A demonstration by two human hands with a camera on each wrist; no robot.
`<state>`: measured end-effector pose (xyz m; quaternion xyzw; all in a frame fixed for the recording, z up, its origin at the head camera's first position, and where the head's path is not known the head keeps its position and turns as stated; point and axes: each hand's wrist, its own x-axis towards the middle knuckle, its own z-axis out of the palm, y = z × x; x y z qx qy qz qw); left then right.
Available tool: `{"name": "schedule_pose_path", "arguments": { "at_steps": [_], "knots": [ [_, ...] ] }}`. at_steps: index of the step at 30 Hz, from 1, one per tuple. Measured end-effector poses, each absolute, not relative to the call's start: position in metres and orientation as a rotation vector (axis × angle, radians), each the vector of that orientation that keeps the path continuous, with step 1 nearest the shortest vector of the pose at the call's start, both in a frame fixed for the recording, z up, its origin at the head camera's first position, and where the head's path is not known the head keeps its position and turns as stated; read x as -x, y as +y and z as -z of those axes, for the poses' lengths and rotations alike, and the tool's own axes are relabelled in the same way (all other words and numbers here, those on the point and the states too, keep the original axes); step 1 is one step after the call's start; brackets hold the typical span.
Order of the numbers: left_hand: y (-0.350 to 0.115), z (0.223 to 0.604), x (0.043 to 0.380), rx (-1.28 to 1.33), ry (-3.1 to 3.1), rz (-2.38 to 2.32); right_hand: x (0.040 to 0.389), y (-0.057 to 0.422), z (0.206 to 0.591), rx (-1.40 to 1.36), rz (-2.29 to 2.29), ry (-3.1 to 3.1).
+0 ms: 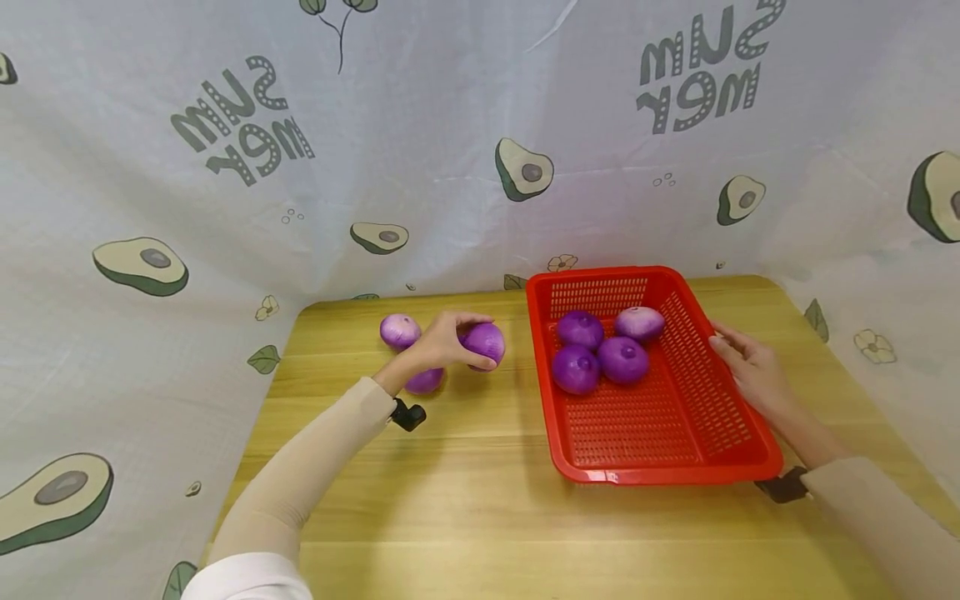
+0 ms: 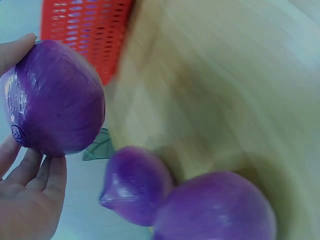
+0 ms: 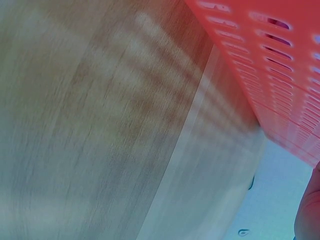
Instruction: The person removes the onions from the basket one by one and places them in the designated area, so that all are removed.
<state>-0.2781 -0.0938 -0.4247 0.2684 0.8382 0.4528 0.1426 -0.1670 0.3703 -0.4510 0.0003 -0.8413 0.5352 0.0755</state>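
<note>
My left hand (image 1: pixel 444 343) grips a purple onion (image 1: pixel 486 343) above the table, to the left of the red basket (image 1: pixel 557 450). In the left wrist view, the thumb is on one side of this onion (image 2: pixel 60 100) and the fingers are on the other. Two more onions lie on the wood by that forearm: a paler one (image 1: pixel 400 331) and a darker one (image 1: pixel 424 381) partly covered by the wrist. My right hand (image 1: pixel 753 371) holds the basket's right rim, thumb over the edge. Inside the basket sit several onions (image 1: pixel 623 359), grouped toward its back left.
The wooden table (image 1: pixel 465 517) runs under everything. A white cloth (image 1: pixel 450 125) printed with avocados hangs behind and along both sides. A black wrist camera (image 1: pixel 408 414) sits under the left forearm, another (image 1: pixel 783 486) by the basket's front right corner.
</note>
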Motion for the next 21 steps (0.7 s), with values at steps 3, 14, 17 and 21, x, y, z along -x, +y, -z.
{"name": "schedule_pose_path", "arguments": {
  "at_steps": [3,14,17,21],
  "knots": [
    [-0.096,0.434,0.278,-0.758,2.473,-1.223,0.166,0.369,0.451,-0.003,-1.578,-2.534],
    [-0.097,0.457,0.278,-0.787,2.540,-1.058,0.165,0.369,0.452,-0.031,-1.583,-2.505],
    [-0.096,0.460,0.279,-0.792,2.547,-1.032,0.166,0.370,0.453,-0.023,-1.629,-2.495],
    [-0.096,0.464,0.279,-0.786,2.561,-0.990,0.166,0.371,0.452,0.001,-1.668,-2.498]
  ]
}}
